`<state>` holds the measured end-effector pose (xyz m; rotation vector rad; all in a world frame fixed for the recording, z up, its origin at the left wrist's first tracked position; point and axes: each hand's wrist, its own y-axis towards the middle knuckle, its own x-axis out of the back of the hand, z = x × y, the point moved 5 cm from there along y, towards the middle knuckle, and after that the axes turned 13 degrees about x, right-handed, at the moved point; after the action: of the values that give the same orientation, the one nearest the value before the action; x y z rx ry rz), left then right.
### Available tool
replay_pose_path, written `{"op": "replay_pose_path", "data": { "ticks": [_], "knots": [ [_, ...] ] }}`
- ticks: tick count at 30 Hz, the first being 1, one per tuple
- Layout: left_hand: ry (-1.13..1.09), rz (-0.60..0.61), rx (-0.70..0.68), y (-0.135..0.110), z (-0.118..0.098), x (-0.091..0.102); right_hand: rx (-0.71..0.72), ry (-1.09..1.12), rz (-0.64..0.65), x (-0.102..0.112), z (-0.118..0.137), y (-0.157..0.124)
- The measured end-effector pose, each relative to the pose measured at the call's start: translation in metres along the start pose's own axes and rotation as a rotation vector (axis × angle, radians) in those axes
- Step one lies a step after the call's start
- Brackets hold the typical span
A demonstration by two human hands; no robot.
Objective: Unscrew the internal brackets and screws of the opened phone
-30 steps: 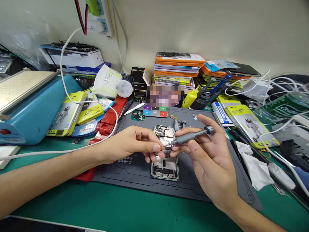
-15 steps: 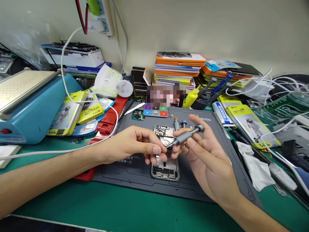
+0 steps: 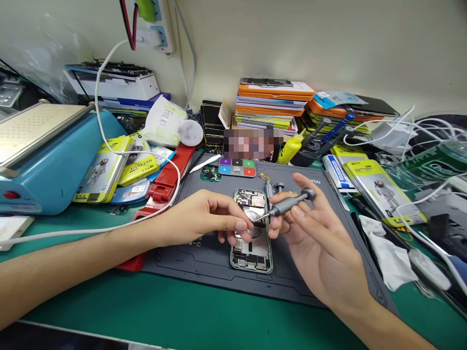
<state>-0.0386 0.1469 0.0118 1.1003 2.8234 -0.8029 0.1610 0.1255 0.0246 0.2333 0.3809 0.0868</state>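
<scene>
An opened phone (image 3: 252, 243) with its insides exposed lies on the dark grey work mat (image 3: 204, 262). My right hand (image 3: 314, 243) holds a grey precision screwdriver (image 3: 288, 205), its tip pointing left over the phone's upper half. My left hand (image 3: 204, 218) hovers over the phone with thumb and forefinger pinched together right at the screwdriver's tip; what they pinch is too small to make out.
A small tray with coloured compartments (image 3: 236, 167) sits at the mat's far edge. A blue machine (image 3: 47, 155) stands at the left, with yellow battery packs (image 3: 105, 170) and a red case (image 3: 168, 184) beside it. Stacked orange boxes (image 3: 272, 104) line the wall. White cables and a cloth (image 3: 386, 253) lie at right.
The screwdriver has tilted and its tip has come down closer to the phone. My left fingers stay pinched at the tip. The view has shifted slightly.
</scene>
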Motion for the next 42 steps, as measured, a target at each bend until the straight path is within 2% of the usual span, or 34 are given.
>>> {"op": "replay_pose_path", "data": {
  "ticks": [3,6,11,14,23,35,42],
  "knots": [
    [0.114,-0.141,-0.028,0.002,0.000,0.007,0.075,-0.096,-0.008,0.002,0.006,0.000],
    [0.129,-0.200,-0.062,0.004,0.000,0.013,0.185,-0.184,0.035,-0.002,0.009,-0.006],
    [0.136,-0.229,-0.059,0.002,-0.001,0.014,0.441,-0.411,0.247,-0.016,0.008,-0.026],
    [0.183,-0.235,-0.037,0.000,-0.003,0.011,0.526,-0.530,0.351,-0.016,0.002,-0.035],
    [0.288,-0.247,-0.031,-0.002,-0.005,0.010,0.513,-0.590,0.547,-0.018,-0.007,-0.038],
    [0.359,-0.233,-0.079,-0.002,-0.003,0.010,0.497,-0.601,0.593,-0.023,-0.009,-0.038],
    [0.380,-0.245,-0.060,-0.002,-0.004,0.009,0.605,-0.722,0.678,-0.025,-0.001,-0.037]
  ]
}}
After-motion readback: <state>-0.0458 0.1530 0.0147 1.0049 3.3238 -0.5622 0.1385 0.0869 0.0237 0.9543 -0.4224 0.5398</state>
